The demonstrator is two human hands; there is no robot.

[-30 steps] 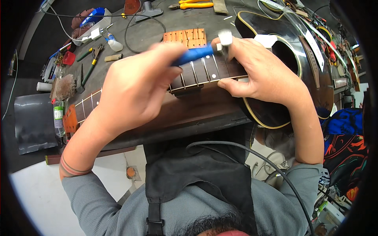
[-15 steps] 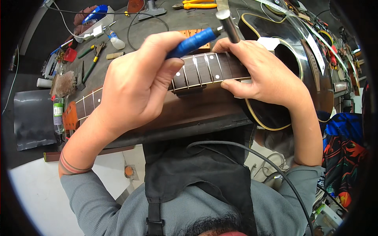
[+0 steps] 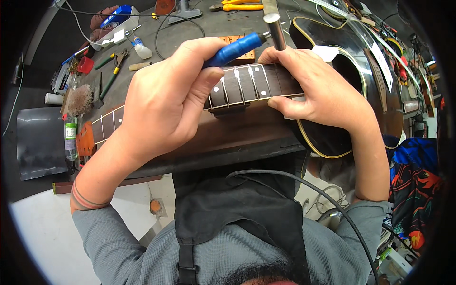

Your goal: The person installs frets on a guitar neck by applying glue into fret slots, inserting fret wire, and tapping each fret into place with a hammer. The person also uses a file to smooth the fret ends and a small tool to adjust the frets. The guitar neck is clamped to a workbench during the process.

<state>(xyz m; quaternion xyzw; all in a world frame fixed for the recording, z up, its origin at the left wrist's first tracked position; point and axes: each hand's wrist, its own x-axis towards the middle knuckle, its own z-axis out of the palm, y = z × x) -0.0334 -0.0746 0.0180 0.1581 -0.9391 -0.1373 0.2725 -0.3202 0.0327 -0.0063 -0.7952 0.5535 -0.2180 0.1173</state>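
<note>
Above the fretboard (image 3: pixel 243 84), the left hand (image 3: pixel 159 102) clamps a hammer (image 3: pixel 238 49); the right hand (image 3: pixel 323 88) straddles that fretboard — clamped or loose, one cannot tell — so a drifting swing could bruise its fingers (image 3: pixel 270 56).

We count one blue-handled hammer (image 3: pixel 237 49), one black guitar (image 3: pixel 327 137) and one orange block (image 3: pixel 245 57). We also count two pliers (image 3: pixel 242 6) with yellow on the handles, one red container (image 3: pixel 86 64), one small white bottle (image 3: pixel 142 51) and one green-labelled bottle (image 3: pixel 71 137).
</note>
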